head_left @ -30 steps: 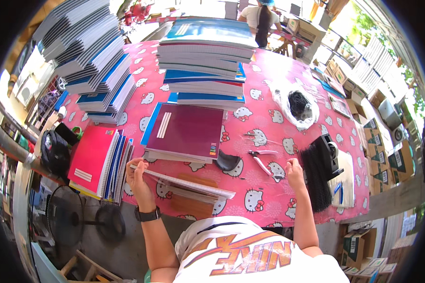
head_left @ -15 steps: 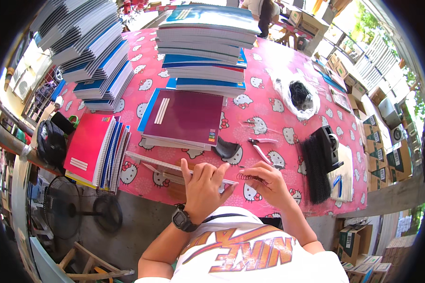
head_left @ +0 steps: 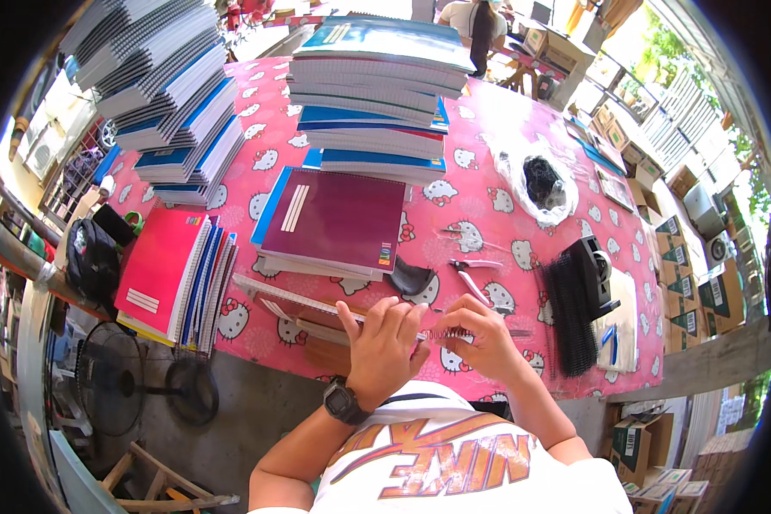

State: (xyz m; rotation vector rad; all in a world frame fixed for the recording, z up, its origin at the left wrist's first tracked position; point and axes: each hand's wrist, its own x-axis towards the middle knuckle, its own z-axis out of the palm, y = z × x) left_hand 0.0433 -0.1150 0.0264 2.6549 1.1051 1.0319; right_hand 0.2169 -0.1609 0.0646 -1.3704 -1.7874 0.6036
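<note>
Near the table's front edge, my left hand (head_left: pixel 380 339) is closed on a notebook (head_left: pixel 287 301) standing on its edge, its punched side upward. Thumb and fingers clasp the notebook's right end. My right hand (head_left: pixel 486 341) pinches a dark spiral binding coil (head_left: pixel 437 334), whose left end meets the notebook's right corner. How many holes the coil passes through is hidden by my fingers. Beyond my right hand lie pliers with pink handles (head_left: pixel 474 279), spread apart. A curved black piece (head_left: pixel 410 277) rests left of them.
A purple notebook (head_left: pixel 334 214) tops a pile in front of a tall notebook stack (head_left: pixel 373 86). More stacks (head_left: pixel 176 111) and red-covered notebooks (head_left: pixel 158 265) stand left. To the right are black coils (head_left: pixel 565 313), a tape dispenser (head_left: pixel 595 270) and a plastic bag (head_left: pixel 535 184). A fan (head_left: pixel 116 377) stands below left.
My right hand has shifted slightly left and lower, bringing the coil against the notebook's corner. The left hand has slid a little to the right along the notebook.
</note>
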